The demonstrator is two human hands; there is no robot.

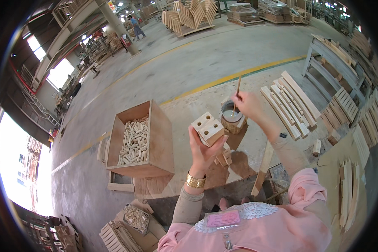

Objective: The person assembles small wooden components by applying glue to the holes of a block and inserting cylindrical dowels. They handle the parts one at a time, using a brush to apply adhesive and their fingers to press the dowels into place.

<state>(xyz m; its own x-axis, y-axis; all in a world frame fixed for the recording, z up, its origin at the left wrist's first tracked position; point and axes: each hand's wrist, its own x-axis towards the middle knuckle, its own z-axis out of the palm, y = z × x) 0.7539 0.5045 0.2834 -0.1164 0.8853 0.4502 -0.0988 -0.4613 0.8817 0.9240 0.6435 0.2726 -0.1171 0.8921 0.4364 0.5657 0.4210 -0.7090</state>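
My left hand point(206, 155) is closed around a pair of pale wooden blocks point(210, 132), held up side by side with several drilled round holes facing upward. To its right, my right hand point(248, 106) grips a thin wooden stick point(238, 86) over a round pot point(232, 126). The stick's lower end reaches down into the whitish contents of the pot; whether it has bristles is hidden. Further left stands an open wooden box point(161, 138) with a heap of small wooden dowels point(134, 140) inside. Small wooden pieces point(224, 156) lie on the table just beyond my left hand.
Long wooden slats point(290, 105) lie on the table at the right, with a single strip point(262, 168) near its front edge. A tray of small wooden pieces point(136, 218) sits low at the left. A grey rack point(332, 67) stands far right. Someone point(135, 28) walks far back.
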